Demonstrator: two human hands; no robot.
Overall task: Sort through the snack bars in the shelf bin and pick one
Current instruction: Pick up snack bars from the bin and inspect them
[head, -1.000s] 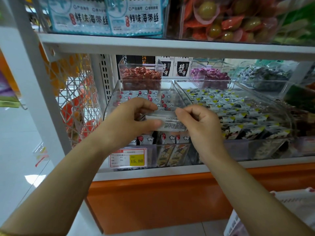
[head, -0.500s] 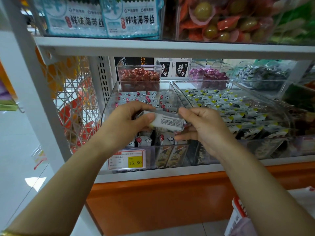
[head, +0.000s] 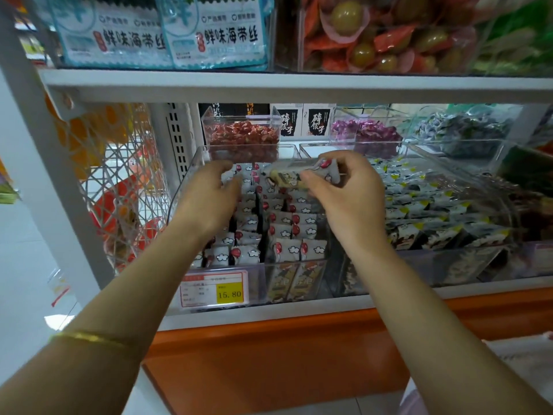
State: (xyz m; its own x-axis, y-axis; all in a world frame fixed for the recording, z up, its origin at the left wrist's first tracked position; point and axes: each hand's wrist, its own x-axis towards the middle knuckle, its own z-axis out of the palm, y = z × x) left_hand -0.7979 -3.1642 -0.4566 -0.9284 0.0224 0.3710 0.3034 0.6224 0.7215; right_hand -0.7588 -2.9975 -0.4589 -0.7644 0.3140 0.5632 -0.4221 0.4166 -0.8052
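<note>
Snack bar above the bin
Right hand pinches it; left hand, fingers relaxed, sits just beside it.

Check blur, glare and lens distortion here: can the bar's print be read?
Head view: the snack bar in the right hand is soft, its print unreadable; the left hand over the bin is slightly smeared; the price tag reads 15.80 clearly; the shelf post leans from the wide-angle lens; lighting is even, no harsh glare.

White wrappers with red dots and clouds on the snack bars — price tag white and yellow, shelf base orange.
</note>
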